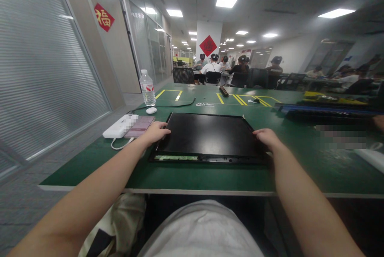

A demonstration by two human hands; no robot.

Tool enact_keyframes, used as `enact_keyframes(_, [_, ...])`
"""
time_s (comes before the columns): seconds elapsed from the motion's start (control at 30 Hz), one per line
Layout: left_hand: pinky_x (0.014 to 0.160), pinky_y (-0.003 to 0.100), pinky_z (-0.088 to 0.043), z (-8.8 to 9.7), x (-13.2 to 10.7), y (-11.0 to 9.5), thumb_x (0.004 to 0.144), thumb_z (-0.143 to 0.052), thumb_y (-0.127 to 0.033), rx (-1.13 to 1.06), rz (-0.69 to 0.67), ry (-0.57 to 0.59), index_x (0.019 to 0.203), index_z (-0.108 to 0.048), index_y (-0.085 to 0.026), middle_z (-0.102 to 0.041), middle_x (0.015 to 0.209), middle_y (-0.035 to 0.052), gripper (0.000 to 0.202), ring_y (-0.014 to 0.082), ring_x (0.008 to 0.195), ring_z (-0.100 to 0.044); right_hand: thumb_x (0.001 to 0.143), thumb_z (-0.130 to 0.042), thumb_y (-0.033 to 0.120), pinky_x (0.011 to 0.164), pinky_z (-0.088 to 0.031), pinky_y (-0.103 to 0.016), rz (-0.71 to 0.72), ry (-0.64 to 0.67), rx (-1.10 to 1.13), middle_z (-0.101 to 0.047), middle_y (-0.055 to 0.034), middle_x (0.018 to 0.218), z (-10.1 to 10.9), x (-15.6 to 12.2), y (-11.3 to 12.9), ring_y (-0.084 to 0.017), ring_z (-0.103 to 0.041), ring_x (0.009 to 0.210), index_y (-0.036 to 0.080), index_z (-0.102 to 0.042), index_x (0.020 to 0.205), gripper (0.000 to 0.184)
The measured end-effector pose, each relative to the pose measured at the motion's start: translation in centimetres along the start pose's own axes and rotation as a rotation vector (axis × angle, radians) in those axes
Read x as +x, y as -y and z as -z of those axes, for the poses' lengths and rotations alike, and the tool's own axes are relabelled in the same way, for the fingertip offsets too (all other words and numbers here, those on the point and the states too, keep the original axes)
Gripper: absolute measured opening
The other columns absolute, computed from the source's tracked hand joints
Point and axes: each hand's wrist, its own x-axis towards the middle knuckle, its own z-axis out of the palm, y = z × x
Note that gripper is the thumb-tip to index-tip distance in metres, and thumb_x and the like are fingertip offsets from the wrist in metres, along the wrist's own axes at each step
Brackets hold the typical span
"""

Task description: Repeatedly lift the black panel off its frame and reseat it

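Observation:
A flat black display panel [210, 133] lies face up in a dark frame on the green table. Along its near edge runs a narrow green circuit board strip [176, 158]. My left hand [156, 132] grips the left edge, with the thumb on the border and the other fingers partly hidden. On the opposite side my right hand [268, 137] closes on the right edge, its fingertips at the rim.
Left of the panel are a phone [139, 126], a white power bank [120, 125] with a cable, a small white case [151, 110] and a water bottle [147, 88]. Blurred blue and black parts [318, 112] lie to the right. People [211, 65] sit at tables behind.

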Motion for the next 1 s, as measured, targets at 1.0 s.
enact_keyframes(1.0, [0.098,0.041,-0.052,0.08,-0.12,0.34,0.057,-0.078,-0.024,0.143,-0.092,0.003,0.054,-0.064,-0.026,-0.072,0.082,0.0096,0.014,0.0381,0.108,-0.065,0.066,-0.064,0.004,0.070,-0.052,-0.028,-0.015,0.006,0.043,-0.075,-0.0082,0.081,0.21,-0.12,0.01,-0.022,-0.068,0.076,0.017,-0.082,0.090,0.032])
